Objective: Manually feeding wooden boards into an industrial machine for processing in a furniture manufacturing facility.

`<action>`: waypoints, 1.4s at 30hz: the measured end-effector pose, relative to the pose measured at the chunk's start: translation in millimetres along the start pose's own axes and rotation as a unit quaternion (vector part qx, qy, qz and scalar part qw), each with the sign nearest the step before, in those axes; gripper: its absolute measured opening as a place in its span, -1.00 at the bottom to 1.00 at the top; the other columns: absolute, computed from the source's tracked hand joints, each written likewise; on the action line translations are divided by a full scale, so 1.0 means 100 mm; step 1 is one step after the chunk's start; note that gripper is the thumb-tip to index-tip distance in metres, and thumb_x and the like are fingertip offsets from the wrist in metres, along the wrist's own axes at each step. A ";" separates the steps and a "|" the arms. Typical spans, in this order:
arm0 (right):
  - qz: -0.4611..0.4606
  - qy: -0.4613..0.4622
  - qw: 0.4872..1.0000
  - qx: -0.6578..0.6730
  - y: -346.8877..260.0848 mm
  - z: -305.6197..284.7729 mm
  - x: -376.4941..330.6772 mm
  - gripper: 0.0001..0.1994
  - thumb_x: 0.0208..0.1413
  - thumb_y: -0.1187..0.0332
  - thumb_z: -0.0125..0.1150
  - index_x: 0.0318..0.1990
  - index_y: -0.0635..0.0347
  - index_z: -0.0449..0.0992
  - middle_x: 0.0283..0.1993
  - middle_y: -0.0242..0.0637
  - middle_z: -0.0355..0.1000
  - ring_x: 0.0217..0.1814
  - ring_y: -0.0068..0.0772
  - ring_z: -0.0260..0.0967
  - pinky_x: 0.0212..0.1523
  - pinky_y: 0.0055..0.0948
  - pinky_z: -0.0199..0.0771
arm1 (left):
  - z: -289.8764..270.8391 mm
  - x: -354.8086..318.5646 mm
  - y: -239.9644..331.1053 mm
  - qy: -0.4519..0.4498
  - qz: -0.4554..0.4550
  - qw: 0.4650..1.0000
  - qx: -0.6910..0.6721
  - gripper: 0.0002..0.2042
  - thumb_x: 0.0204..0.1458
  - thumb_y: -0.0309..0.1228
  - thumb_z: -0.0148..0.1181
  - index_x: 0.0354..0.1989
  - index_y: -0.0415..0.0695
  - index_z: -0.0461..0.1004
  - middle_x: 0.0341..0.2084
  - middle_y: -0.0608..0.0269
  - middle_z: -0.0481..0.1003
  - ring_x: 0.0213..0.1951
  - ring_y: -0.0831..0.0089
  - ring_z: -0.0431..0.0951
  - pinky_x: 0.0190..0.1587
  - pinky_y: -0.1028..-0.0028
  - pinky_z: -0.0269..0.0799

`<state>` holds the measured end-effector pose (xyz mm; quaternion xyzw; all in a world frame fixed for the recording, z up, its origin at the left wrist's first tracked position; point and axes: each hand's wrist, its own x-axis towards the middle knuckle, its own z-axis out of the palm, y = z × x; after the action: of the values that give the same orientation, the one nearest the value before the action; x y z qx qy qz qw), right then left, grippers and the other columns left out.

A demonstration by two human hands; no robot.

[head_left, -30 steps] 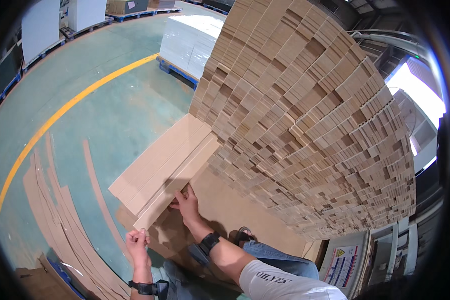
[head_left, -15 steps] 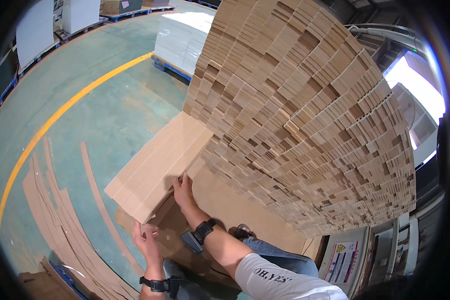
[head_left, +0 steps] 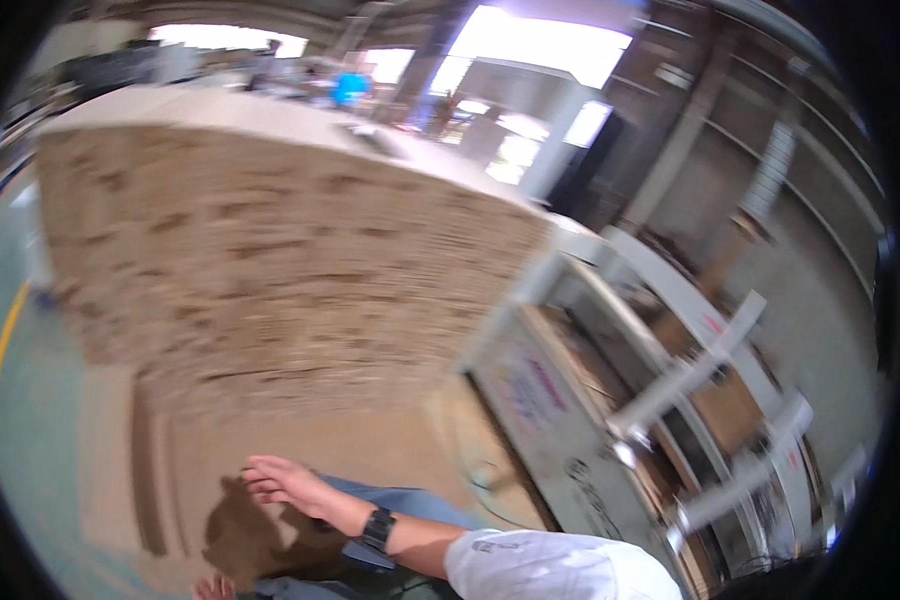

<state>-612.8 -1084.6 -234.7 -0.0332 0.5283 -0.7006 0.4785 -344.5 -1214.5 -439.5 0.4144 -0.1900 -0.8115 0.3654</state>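
My right hand (head_left: 285, 487) hangs over the brown sheet on the floor, fingers stretched out and nothing in them. A dark band circles that wrist. Only the fingertips of my left hand (head_left: 213, 588) show at the lower edge; they look apart and empty, though blurred. Left of both hands, a low stack of long light-brown boards (head_left: 108, 450) lies against the foot of the big stack. Neither hand touches it. Ahead rises the tall, wide stack of brown board pieces (head_left: 300, 270), its uneven ends facing me.
At right stands a pale machine (head_left: 560, 440) with an open frame and white arms (head_left: 710, 370). A thin cable (head_left: 480, 490) lies by its base. The brown sheet (head_left: 370, 450) covers the floor before the stack. Far left, a yellow line (head_left: 3, 350) crosses the green floor.
My view has swung right and up, toward the machine. My right hand has let go of the low board stack's edge, and my left hand has come away from its near corner.
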 end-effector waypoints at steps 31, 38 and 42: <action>0.169 0.850 0.412 -0.279 2.14 -4.00 -7.85 -0.18 -0.10 -0.15 0.08 0.24 0.15 0.00 0.32 0.12 -0.23 0.18 0.26 0.00 0.10 0.02 0.10 | 1.92 -3.15 -1.95 -0.331 -0.527 0.733 0.275 -0.77 0.03 -0.44 0.02 -0.15 -0.25 0.33 -0.06 0.04 0.34 -0.03 0.22 0.35 0.07 0.24 0.25; -0.013 0.895 0.358 -0.266 2.09 -4.27 -7.67 -0.25 -0.19 0.03 0.25 0.13 0.28 0.15 0.21 0.19 -0.01 0.10 0.09 0.10 0.05 -0.09 0.12 | 2.48 -3.69 -2.09 -0.401 -0.580 0.621 0.342 -0.81 -0.01 -0.47 0.07 -0.21 -0.23 0.37 -0.16 0.13 0.41 -0.07 0.28 0.38 0.00 0.29 0.30; 0.133 0.883 0.384 -0.236 2.00 -4.06 -7.83 -0.14 -0.18 -0.13 0.17 0.27 0.03 -0.02 0.34 0.01 -0.24 0.27 0.26 -0.12 0.08 0.15 0.07 | 2.68 -4.28 -2.08 -0.475 -0.597 0.515 0.391 -0.85 -0.02 -0.46 0.10 -0.26 -0.18 0.40 -0.27 0.21 0.46 -0.16 0.40 0.43 -0.11 0.38 0.35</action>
<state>-286.9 -241.9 -208.5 0.5632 0.7949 -0.1099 -0.1973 -485.9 -754.6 -181.1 0.0841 -0.3417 -0.7586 -0.5484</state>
